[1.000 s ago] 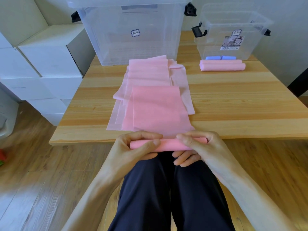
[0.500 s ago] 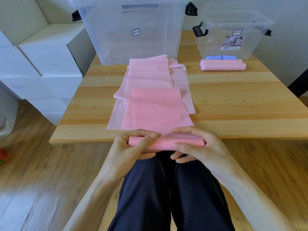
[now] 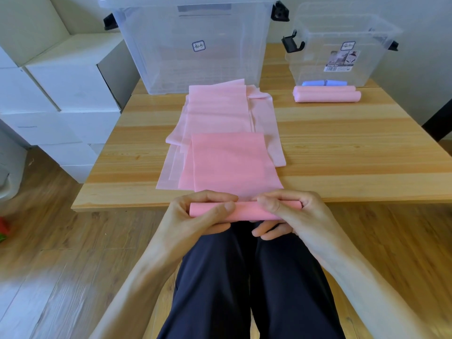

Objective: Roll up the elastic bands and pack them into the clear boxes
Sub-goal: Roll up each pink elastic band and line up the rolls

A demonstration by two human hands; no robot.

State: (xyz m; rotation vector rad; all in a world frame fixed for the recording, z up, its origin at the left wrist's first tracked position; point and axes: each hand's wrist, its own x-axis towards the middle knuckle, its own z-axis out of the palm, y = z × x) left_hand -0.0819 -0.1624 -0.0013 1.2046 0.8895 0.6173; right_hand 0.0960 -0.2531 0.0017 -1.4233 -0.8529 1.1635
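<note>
Both forearms reached fwd over the lap. Left hand (image 3: 195,216) & right hand (image 3: 291,214) curled fingers round a pink band roll (image 3: 244,211) at the wooden table (image 3: 342,148) edge. Flat pink bands (image 3: 227,133) lay beyond the fingertips; clear boxes (image 3: 195,45) farther back.

We see a light wooden tabletop (image 3: 342,148) with striped grain standing over a wood-plank floor (image 3: 49,253). To its left, white cardboard boxes (image 3: 66,94) sit stacked against the pale wall (image 3: 31,18). Dark navy trousers (image 3: 244,289) fill the lower middle, and something red and green (image 3: 3,232) peeks in at the left edge.
</note>
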